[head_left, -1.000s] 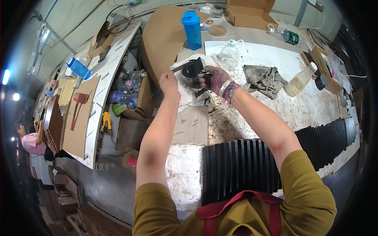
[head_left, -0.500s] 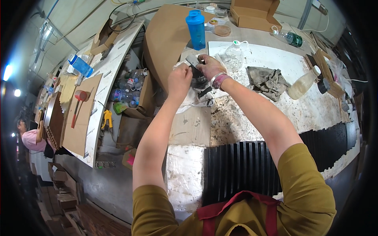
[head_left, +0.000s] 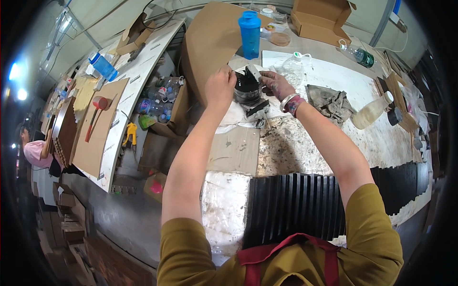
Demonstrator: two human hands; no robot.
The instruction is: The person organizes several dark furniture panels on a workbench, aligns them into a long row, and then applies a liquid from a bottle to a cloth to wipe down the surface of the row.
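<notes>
Far over on the left, a person in a pink top (head_left: pixel 33 151) bends near stacked boxes. Next comes a cardboard sheet (head_left: pixel 98 128) with a red mallet (head_left: pixel 95 108) lying on it, and a yellow tool (head_left: pixel 130 135) beside a carton of plastic bottles (head_left: pixel 160 97). At the middle of the stained worktable (head_left: pixel 334 143), the left hand (head_left: pixel 220 87) is curled with its fingers clenched against the left side of a black pot (head_left: pixel 247 86), which stands on white paper (head_left: pixel 234 117). Behind it stands a blue bottle (head_left: pixel 250 34). The right hand (head_left: pixel 276 85), stained dark and wearing a bracelet, touches the pot's right side, its fingers pinching a small pale piece (head_left: pixel 254 72) over the rim. Just right of it lies a grey rag (head_left: pixel 330 101), then a pale plastic bottle (head_left: pixel 372 110) on its side. Nearer the body, a ribbed black panel (head_left: pixel 296 205) rests across the table.
</notes>
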